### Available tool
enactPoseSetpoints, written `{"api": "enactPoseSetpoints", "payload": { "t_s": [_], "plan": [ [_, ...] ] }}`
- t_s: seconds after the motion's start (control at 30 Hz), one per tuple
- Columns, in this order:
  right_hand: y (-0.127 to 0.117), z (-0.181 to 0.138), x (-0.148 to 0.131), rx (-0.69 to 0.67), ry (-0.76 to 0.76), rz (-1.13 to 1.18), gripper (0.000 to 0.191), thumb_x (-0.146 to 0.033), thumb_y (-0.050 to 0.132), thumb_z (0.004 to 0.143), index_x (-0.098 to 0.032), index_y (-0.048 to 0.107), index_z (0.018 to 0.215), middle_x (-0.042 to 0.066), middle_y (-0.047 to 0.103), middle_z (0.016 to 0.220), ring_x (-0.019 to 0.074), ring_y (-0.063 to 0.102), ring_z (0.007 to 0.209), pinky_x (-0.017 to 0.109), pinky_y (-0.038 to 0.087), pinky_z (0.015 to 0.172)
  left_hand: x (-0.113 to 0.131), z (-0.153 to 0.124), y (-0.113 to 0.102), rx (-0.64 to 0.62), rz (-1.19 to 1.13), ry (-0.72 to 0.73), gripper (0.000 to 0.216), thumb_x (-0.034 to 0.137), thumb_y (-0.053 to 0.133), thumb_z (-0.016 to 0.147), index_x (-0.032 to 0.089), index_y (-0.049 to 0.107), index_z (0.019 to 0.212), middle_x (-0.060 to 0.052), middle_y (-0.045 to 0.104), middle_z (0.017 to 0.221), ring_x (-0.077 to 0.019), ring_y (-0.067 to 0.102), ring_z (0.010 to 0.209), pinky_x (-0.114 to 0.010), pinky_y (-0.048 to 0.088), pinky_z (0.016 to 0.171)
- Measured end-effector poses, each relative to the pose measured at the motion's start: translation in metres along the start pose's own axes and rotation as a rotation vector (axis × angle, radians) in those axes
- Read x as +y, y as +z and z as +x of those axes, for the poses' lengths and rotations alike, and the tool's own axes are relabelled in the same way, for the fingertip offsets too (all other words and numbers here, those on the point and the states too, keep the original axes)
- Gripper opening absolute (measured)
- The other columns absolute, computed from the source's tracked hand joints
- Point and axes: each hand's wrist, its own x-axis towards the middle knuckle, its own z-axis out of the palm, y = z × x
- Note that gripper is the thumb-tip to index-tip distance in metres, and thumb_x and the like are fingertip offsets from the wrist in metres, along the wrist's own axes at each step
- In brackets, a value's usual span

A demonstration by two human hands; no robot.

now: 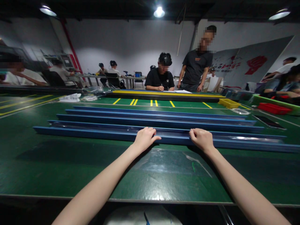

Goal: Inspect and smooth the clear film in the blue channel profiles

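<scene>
Blue channel rail (pixel 93 133) is lying crosswise; left hand (pixel 144 139) and right hand (pixel 202 139) are both gripping its near edge, equally near.

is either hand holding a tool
No, both the left hand and right hand rest bare on the nearest blue rail, nothing else in them.

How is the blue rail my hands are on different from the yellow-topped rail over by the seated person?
The nearest blue rail lies close to the table's near edge, with the left hand and right hand gripping it; the yellow-topped rail lies at the far side, untouched. The first is blue all over, the other yellow over black. Both are long and lie crosswise on the green table.
</scene>
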Motion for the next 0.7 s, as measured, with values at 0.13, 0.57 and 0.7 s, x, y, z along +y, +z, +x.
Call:
{"api": "enactPoseSetpoints", "payload": {
  "t_s": [0.13,0.57,0.7],
  "plan": [
    [0.000,0.000,0.000,0.008,-0.003,0.001,0.042,-0.032,0.034,0.079,-0.016,0.055,0.047,0.004,0.059,0.053,0.0101,0.047,0.048,0.023,0.019,0.046,-0.004,-0.002,0.008,0.011,0.035,0.070,0.034,0.049,0.041,0.081,0.019,0.052,0.074,-0.001,0.058,0.079,-0.0146,0.052,0.077,-0.024,0.035,0.061],
    [0.000,0.000,0.000,0.013,-0.003,0.016,0.042,-0.033,0.034,0.079,-0.016,0.054,0.047,0.004,0.059,0.054,0.0104,0.048,0.049,0.023,0.018,0.046,-0.001,-0.006,0.014,0.039,0.154,0.132,0.038,0.046,0.031,0.086,0.017,0.054,0.075,-0.004,0.058,0.078,-0.0168,0.052,0.075,-0.028,0.035,0.065],
    [0.001,-0.001,-0.001,0.025,0.001,0.013,0.041,-0.032,0.034,0.079,-0.016,0.054,0.047,0.004,0.060,0.054,0.0101,0.048,0.048,0.023,0.018,0.046,-0.001,-0.005,0.013,0.042,0.152,0.128,0.038,0.046,0.031,0.086,0.017,0.054,0.076,-0.005,0.058,0.078,-0.0166,0.052,0.075,-0.027,0.034,0.064]
  ]
}}
